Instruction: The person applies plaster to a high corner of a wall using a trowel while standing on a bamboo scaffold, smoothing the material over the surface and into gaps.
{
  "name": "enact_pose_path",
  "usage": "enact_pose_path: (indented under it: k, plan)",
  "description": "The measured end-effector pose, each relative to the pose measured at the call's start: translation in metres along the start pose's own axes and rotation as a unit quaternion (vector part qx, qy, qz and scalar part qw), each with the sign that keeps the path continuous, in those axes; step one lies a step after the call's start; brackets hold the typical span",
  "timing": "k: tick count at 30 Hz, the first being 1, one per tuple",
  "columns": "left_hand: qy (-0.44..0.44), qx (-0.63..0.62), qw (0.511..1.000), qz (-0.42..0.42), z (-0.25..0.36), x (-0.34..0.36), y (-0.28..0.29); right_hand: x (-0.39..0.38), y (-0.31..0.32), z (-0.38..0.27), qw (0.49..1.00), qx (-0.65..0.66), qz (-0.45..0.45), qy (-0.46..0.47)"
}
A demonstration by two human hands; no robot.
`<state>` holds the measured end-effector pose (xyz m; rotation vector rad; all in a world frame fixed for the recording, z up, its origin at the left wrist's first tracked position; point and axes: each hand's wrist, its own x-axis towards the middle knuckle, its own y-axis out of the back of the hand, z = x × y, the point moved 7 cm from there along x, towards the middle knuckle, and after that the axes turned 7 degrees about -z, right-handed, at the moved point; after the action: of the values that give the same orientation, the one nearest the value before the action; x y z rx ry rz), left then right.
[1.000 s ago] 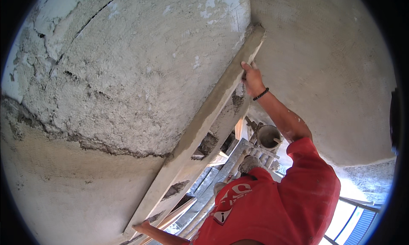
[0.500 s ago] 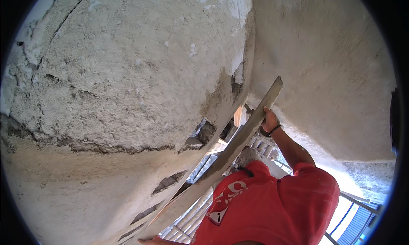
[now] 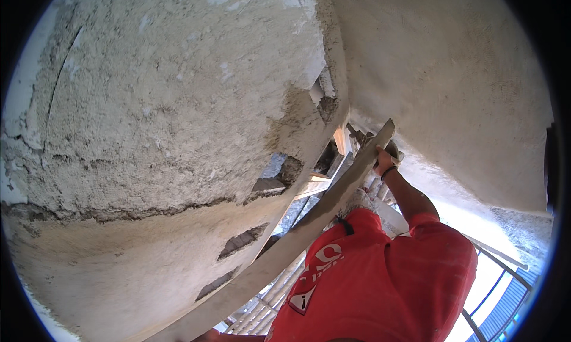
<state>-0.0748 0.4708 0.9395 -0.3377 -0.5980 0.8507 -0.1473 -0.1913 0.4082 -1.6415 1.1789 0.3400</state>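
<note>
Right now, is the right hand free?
No: the right hand grips the board near its upper end.

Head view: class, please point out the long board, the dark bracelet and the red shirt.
Long board (image 3: 291, 245): head view, middle of its face.
Dark bracelet (image 3: 389, 171): head view, on its band.
Red shirt (image 3: 380, 282): head view, plain cloth at the torso.

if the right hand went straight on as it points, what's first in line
The right hand would first press into the long, flat, grey-brown board it grips; beyond, perhaps the smooth beige plastered wall, though depth is unclear.
</note>
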Motion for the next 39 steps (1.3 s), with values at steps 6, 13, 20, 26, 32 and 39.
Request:
enact_pose_path:
  k: [6,13,20,26,32,39]
  plan:
    - [0.185,-0.192,0.836,-0.480,0.007,-0.053,-0.119,0.017,0.054,-0.005,0.998,0.041,0.049,0.009]
    - [0.028,-0.192,0.800,-0.568,0.039,-0.177,-0.222,0.039,0.087,0.003,0.991,0.125,0.042,0.004]
    - [-0.028,-0.175,0.742,-0.646,0.039,-0.280,-0.284,0.047,0.117,-0.005,0.973,0.222,0.064,0.020]
    - [0.000,-0.201,0.696,-0.689,0.010,-0.317,-0.299,0.039,0.090,0.007,0.974,0.218,0.065,-0.017]
    - [0.119,-0.305,0.578,-0.748,-0.031,-0.364,-0.316,0.041,0.080,0.006,0.964,0.261,0.054,-0.004]
    - [0.189,-0.407,0.553,-0.702,-0.054,-0.350,-0.349,-0.016,0.065,-0.023,0.987,0.076,0.111,-0.082]
